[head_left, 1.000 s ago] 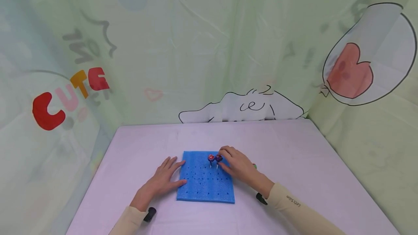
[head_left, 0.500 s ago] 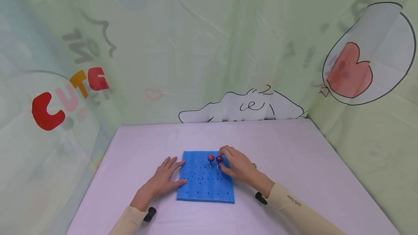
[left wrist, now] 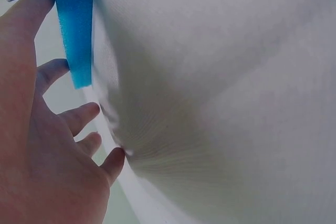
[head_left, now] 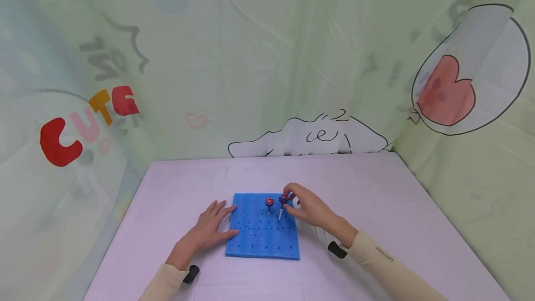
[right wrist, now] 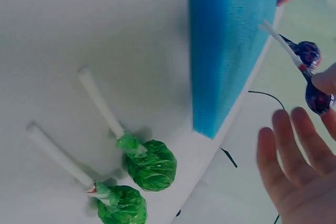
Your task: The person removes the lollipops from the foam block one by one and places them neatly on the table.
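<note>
A blue foam board (head_left: 259, 240) with rows of small holes lies on the table. Thumb and fingers of my right hand (head_left: 311, 209) pinch the wrapped head of a purple lollipop (head_left: 283, 200) over the board's far right part. Its white stick shows almost whole, slanting down with the tip close to the board. Just left of it, another lollipop (head_left: 269, 202), red and purple, stands upright in the board. My left hand (head_left: 206, 229) has its fingers spread, with thumb and index finger touching the board's left edge. In the left wrist view, the board's side (left wrist: 79, 40) meets those fingertips.
Two green-wrapped lollipops, one nearer the board (right wrist: 152, 165) and one farther out (right wrist: 123, 205), lie right of the board, under the right forearm. The pale tablecloth (head_left: 368, 189) runs to a printed curtain (head_left: 251, 82) behind the table.
My right hand has moved slightly up and right with the purple lollipop, and more of its stick shows. The left hand and the board have stayed practically still.
</note>
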### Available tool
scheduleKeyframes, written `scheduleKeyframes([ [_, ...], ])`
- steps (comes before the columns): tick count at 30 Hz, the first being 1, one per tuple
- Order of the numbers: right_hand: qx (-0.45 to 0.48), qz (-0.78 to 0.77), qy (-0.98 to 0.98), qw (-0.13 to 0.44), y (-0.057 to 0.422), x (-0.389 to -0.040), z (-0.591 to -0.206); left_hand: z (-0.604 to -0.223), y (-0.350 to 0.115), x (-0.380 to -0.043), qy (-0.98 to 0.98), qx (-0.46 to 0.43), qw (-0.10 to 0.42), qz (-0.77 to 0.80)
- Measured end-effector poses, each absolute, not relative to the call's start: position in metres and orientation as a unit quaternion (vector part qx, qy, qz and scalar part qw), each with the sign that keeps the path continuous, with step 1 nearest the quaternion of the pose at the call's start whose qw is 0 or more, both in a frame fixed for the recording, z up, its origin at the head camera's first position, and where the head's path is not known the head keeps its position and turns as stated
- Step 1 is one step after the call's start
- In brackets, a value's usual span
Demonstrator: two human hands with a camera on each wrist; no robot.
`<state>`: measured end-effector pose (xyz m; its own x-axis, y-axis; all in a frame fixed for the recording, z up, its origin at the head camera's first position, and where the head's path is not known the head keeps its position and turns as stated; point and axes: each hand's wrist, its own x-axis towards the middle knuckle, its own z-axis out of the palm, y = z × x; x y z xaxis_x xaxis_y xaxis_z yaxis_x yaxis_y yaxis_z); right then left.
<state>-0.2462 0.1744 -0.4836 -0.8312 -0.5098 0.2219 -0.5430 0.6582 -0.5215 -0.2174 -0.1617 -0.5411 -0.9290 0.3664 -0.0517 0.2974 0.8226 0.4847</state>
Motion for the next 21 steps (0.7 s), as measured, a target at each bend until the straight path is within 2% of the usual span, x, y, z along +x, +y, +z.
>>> scheduleKeyframes([
  [5, 0.278, 0.377, -0.88, -0.077, 0.182, -0.249, -0.48, -0.544, -0.162, -0.219, 0.953, 0.178, 0.068, 0.235],
  [14, 0.252, 0.451, -0.826, -0.223, 0.195, -0.254, -0.479, -0.546, -0.163, -0.22, 0.953, 0.181, 0.068, 0.233],
  [17, 0.237, 0.459, -0.818, -0.254, 0.197, -0.255, -0.477, -0.545, -0.162, -0.219, 0.953, 0.181, 0.069, 0.234],
  [21, 0.234, 0.454, -0.819, -0.261, 0.2, -0.255, -0.476, -0.545, -0.162, -0.219, 0.953, 0.178, 0.072, 0.235],
])
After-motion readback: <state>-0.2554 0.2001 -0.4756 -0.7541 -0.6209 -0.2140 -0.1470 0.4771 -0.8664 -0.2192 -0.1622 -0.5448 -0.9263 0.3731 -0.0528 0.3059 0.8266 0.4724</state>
